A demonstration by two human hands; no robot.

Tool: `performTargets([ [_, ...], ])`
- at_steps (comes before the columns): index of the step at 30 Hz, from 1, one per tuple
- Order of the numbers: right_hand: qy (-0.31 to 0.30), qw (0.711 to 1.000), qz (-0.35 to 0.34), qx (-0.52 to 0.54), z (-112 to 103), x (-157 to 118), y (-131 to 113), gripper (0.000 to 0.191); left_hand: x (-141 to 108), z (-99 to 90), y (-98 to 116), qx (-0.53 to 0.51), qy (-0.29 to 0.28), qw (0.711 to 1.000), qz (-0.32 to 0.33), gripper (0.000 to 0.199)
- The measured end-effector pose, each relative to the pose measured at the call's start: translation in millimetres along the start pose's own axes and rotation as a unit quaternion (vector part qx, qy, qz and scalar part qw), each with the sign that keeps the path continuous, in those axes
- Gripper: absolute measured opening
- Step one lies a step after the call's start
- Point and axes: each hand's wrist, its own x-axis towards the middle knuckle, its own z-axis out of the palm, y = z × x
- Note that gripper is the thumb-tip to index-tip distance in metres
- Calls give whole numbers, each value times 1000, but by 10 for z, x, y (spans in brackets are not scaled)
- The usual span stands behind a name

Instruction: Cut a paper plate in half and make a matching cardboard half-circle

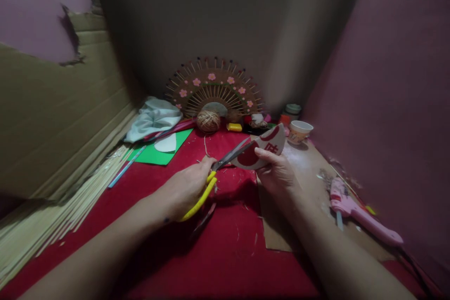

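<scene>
My left hand [191, 183] is closed around the yellow handles of a pair of scissors [199, 202]. Their blades are parted and point to the upper right, meeting the edge of a piece of printed cardboard [262, 150]. That piece is pale with dark red shapes and a red printed character. My right hand [279, 173] grips it along its lower right side, thumb on top. Below the handles a dark, narrow strip shows, too dim to make out. Both hands are above a red cloth [232, 253].
A decorated fan [211, 79] stands at the back behind a twine ball [208, 122]. Thin sticks [59, 215] and green paper [163, 157] lie left. To the right are a brown board [277, 234], a paper cup [299, 132] and a pink glue gun [362, 215] with its cord.
</scene>
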Motion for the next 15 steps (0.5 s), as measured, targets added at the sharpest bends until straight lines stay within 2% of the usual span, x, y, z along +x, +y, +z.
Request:
performTargets([
  [6,7,1000,6,-10,-9,-10,26,42,7,72,-32,40,-3,999,-36,44],
  [10,19,1000,14,-10,3,-29,35,37,-8,52,-8,71,-11,997,-40,46],
  [15,19,1000,9,0,-6,-28,44,41,-10,3,14,129,-33,991,-33,48],
])
